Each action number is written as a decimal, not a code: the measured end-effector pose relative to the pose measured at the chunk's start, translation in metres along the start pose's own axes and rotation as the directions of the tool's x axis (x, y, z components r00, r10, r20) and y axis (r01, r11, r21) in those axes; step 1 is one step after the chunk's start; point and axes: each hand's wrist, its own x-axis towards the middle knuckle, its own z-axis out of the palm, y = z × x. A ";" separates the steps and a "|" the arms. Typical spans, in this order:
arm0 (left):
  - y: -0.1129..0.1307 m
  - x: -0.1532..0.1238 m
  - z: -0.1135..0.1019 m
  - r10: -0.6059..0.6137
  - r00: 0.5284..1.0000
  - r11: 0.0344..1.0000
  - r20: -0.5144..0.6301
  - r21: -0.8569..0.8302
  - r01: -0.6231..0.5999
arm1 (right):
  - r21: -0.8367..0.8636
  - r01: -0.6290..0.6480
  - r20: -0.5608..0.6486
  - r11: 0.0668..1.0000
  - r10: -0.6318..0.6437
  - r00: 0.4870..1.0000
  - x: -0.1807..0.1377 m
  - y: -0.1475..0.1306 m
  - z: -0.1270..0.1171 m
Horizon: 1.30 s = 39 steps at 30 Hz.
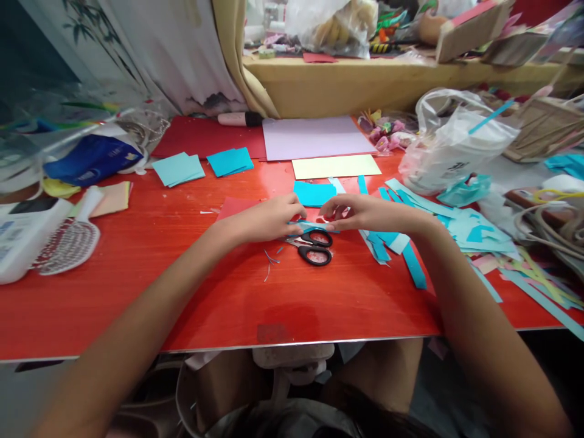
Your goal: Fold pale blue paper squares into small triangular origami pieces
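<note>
Bare forearms [155, 298] come closest, reaching over a glossy red tabletop [114, 304]. At far left on it lies a white, oval, vented hairbrush [70, 246]; farther along sit a stack of pale-blue paper squares [177, 169] and a stack of brighter blue paper sheets [230, 162]. Near the middle, the left hand [276, 218] appears to pinch the left end of a narrow light-blue paper strip [308, 227], which spans between both hands, just beyond black-handled metal scissors [303, 246]. It should be nearly weightless, flexible and easily creased or torn; its two ends look the best hold. The right hand [353, 212] has curled fingers, thumb at the right end; whether it grips, I cannot tell. Above, on the ledge, a clear plastic bag [335, 27] contains yellowish things, too blurred to identify. Rightward come loose cut blue paper strips [413, 264], then a white cup [451, 159] with a blue straw [490, 117], inside a translucent plastic carrier bag [426, 115]; the cup's contents are hidden.
</note>
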 end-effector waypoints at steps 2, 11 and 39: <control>0.002 0.002 0.003 -0.011 1.000 1.000 -0.016 0.017 0.012 | -0.009 -0.008 0.006 1.000 0.008 1.000 -0.002 0.001 -0.001; 0.011 0.005 0.005 -0.078 0.997 0.997 0.023 -0.012 0.078 | -0.049 -0.074 0.016 0.996 0.075 0.997 0.005 -0.002 0.008; -0.004 0.004 0.007 -0.159 0.956 0.986 -0.246 0.019 0.168 | -0.172 0.048 -0.276 0.984 -0.095 0.957 0.020 0.008 0.020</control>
